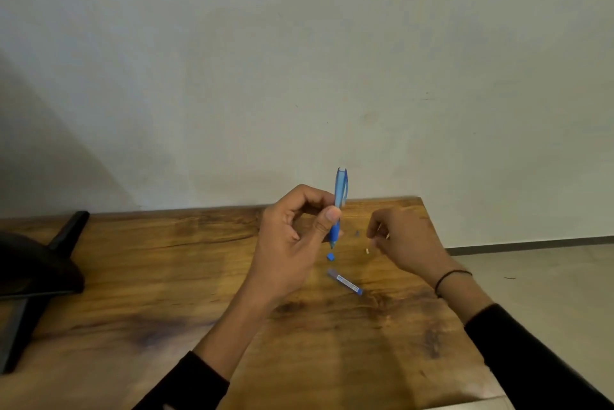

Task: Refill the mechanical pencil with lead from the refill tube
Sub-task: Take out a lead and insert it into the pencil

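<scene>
My left hand (295, 237) grips a blue mechanical pencil (339, 197) upright, tip down, its open top end above my fingers. My right hand (402, 240) hovers to the right of the pencil with thumb and fingertips pinched together; whether a thin lead is between them I cannot tell. The refill tube (345, 282) lies on the wooden table (166, 276) below the pencil, slanted, with a blue end at the lower right. A small blue cap (330, 256) sits just under the pencil tip. A tiny white piece (367, 251) lies near my right fingers.
A black object (36, 263) with a stand occupies the table's left edge. The table's right edge runs down past my right wrist, with grey floor (548, 283) beyond. A pale wall (299, 77) rises behind the table's far edge.
</scene>
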`<act>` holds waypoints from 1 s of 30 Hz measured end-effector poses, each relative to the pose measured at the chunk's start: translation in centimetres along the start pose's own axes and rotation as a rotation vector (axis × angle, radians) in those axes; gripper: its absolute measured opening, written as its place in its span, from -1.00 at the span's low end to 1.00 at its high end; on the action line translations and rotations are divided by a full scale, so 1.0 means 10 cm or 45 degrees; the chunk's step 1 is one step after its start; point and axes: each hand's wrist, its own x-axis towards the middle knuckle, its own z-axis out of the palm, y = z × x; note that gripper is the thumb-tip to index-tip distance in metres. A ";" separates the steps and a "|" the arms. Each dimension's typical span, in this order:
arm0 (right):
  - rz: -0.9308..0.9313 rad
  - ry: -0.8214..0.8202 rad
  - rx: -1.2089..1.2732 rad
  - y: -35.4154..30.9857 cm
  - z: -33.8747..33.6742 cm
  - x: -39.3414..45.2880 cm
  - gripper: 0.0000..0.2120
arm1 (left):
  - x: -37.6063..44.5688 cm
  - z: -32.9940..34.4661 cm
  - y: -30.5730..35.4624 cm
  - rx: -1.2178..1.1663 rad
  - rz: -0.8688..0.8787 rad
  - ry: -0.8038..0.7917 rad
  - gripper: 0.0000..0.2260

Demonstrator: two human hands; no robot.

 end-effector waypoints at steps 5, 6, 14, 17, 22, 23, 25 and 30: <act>-0.067 0.031 -0.218 -0.03 0.30 -0.01 -0.78 | -0.01 0.01 -0.02 -0.046 0.000 -0.025 -0.87; -0.087 0.016 -0.239 -0.04 0.33 -0.02 -0.79 | 0.00 0.01 -0.03 -0.043 0.000 -0.025 -0.89; -0.175 0.068 -0.380 -0.06 0.49 -0.10 -0.76 | 0.00 -0.02 -0.01 -0.047 0.009 -0.041 -0.98; -0.105 0.070 -0.196 -0.10 0.31 -0.09 -0.80 | -0.01 -0.01 0.01 -0.054 0.015 -0.041 -0.94; -0.271 0.242 0.869 -0.32 -0.56 -0.08 -0.92 | -0.01 -0.02 0.01 0.020 0.047 -0.028 -0.97; -0.361 0.276 1.034 -0.39 -0.73 -0.13 -0.96 | -0.01 -0.02 0.01 0.022 0.044 -0.025 -0.98; -0.515 0.290 1.206 -0.51 -0.98 -0.24 -0.98 | -0.01 -0.01 0.02 0.041 0.036 -0.022 -0.98; -0.647 0.270 1.007 -0.69 -1.17 -0.42 -0.82 | -0.03 0.01 0.01 0.052 0.038 -0.050 -0.94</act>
